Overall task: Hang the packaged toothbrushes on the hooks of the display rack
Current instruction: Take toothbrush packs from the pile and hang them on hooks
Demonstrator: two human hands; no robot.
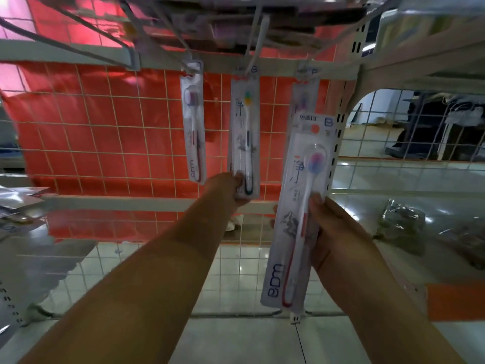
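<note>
Three packaged toothbrushes hang from white hooks on the wire display rack (110, 122): a red-handled pack (193, 127) at the left, a green-handled pack (245, 132) in the middle, and a third pack (304, 95) at the right, mostly hidden. My left hand (225, 190) pinches the bottom left corner of the middle pack. My right hand (333, 232) grips a fourth pack (296, 211) with a red-handled brush, held upright in front of the right-hand hanging pack, its hang hole below the hook.
A red sheet hangs behind the white grid panel. The middle hook (258, 40) slopes down from the top shelf. Crinkled foil packs (401, 222) lie on the tiled floor at the right, more packaging at the left edge. Another wire rack stands at the far right.
</note>
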